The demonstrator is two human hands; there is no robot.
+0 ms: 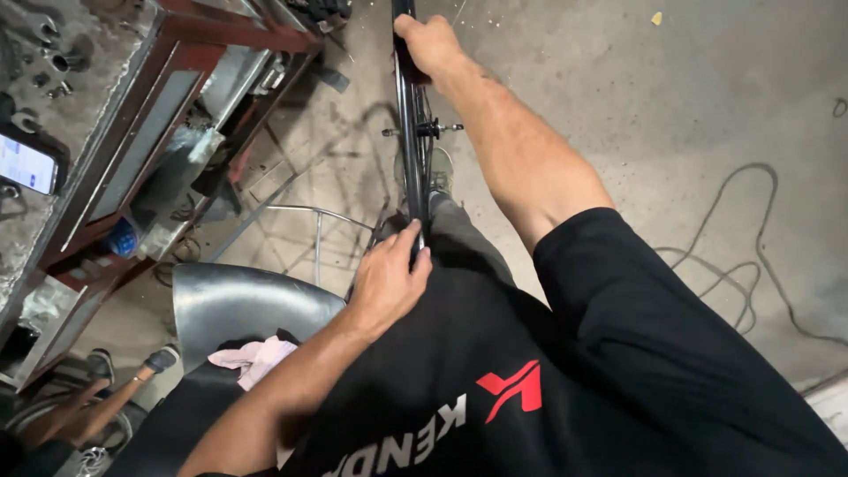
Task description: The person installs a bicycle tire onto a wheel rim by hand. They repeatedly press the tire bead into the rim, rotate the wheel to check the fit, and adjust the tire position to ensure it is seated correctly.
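A workshop: wrench-strewn metal workbench (97, 115), stained concrete floor (671, 97).

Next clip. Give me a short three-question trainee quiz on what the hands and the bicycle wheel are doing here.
1. True or false: both hands grip the rim of the bicycle wheel.
2. Which hand is on the far side of the wheel, away from the body? A) left hand B) right hand C) neither
3. Fill in: a pink ____ lies on the dark metal seat at the person's left.

Key
1. True: the left hand's fingers wrap the near edge, and the right hand closes over the far edge.
2. B
3. cloth
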